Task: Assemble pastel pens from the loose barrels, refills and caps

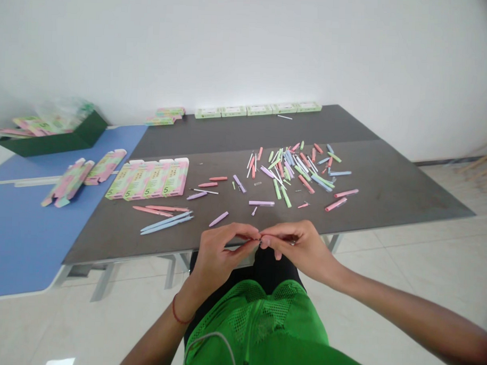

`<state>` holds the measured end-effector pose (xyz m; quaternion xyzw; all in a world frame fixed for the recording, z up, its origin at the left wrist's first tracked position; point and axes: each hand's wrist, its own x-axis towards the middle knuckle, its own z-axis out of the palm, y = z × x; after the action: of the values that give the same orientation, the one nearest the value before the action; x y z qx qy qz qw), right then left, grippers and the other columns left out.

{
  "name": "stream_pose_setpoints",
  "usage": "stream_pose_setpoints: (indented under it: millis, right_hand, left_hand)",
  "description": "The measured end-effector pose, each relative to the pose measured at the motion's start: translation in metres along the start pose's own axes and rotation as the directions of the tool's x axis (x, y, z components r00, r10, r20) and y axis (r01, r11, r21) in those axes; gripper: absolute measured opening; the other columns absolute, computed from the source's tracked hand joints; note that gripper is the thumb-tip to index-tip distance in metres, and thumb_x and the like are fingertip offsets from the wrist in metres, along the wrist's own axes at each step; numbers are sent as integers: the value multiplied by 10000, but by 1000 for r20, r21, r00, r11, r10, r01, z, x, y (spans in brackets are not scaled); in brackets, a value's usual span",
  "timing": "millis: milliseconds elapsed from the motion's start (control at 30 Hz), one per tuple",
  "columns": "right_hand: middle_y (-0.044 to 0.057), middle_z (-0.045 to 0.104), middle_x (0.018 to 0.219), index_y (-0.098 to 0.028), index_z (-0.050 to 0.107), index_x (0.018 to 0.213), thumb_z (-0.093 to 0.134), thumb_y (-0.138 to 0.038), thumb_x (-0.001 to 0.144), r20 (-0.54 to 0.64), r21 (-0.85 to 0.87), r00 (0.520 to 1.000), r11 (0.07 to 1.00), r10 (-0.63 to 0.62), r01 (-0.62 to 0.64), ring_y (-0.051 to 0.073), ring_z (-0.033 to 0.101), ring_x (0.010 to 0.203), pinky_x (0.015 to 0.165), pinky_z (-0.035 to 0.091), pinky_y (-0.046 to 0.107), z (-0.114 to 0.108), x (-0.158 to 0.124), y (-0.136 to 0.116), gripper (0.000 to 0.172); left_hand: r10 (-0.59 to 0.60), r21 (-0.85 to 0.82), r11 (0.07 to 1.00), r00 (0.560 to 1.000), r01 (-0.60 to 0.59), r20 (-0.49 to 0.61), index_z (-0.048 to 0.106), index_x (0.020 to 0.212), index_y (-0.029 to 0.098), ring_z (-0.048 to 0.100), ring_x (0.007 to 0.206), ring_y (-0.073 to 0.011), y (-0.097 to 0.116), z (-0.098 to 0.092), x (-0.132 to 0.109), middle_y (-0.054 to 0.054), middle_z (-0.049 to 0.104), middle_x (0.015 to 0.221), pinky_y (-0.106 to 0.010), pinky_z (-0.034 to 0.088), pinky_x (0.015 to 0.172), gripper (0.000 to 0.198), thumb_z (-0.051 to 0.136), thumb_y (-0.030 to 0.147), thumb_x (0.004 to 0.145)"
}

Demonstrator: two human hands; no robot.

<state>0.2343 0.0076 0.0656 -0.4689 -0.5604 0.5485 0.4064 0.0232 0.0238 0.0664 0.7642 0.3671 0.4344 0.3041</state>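
Just off the table's front edge, my left hand (221, 251) and my right hand (303, 246) meet fingertip to fingertip. Both are closed in a pinch around something small and dark, mostly hidden by the fingers and too small to name. On the table behind them lie a purple pen barrel (261, 203), a small purple pen part (254, 211) and another purple pen piece (219, 219). Left of my hands rest blue pens (166, 223) and pink pens (152, 211). A heap of loose pen parts (288, 165) in pink, green, blue, purple and white spreads farther back.
Printed pen boxes (153, 180) lie in a row on the left of the dark table (224, 144); more boxes (258, 110) line the back edge. Flattened-looking cartons (70, 182) and a dark green bin (61, 142) are on the blue table (22, 233).
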Motion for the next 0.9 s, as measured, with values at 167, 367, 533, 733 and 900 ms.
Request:
stream_pose_setpoints:
  millis: [167,367,533,733,900]
  right_hand:
    - [53,770,746,-142,833,869,836,-456,821,185,78,976,988,117,-133,87,566,505,499,451,221,-7,12,-2,318]
    - [51,768,747,-126,817,895,827,-422,822,299,45,943,985,147,-168,94,600,536,494,450,205,-9,19,-2,305]
    - [43,754,697,-127,813,841,837,-376,798,241,69,961,985,137,-158,75,516,493,479,439,205,-6,17,2,254]
    - [49,752,686,-138,824,856,838,-372,779,158,37,979,990,126,-134,90,547,518,460,450,196,-10,22,1,246]
    - [43,743,679,-153,832,858,827,-390,794,98,-25,992,997,72,-70,96,543,512,451,423,205,-14,26,-3,246]
  left_hand:
    - [55,29,998,998,-55,7,760,947,209,762,793,-150,-2,-3,0,-20,810,885,-246,610,803,53,786,201,901]
    - [82,14,996,995,-83,52,753,967,212,756,810,-145,-2,-6,-5,-20,806,911,-244,602,808,57,778,216,916]
    - [2,157,987,998,-11,55,680,1255,224,741,975,-191,-19,-25,-6,-65,781,1145,-311,590,901,339,751,344,947]
    - [-139,737,667,990,110,-22,727,1245,209,661,1077,-297,-75,-40,-8,-119,713,1196,-424,546,930,291,662,336,991]
    - [-172,780,619,985,95,17,776,1017,197,666,1007,-292,-88,-32,-8,-111,721,1116,-426,547,897,157,626,232,991]
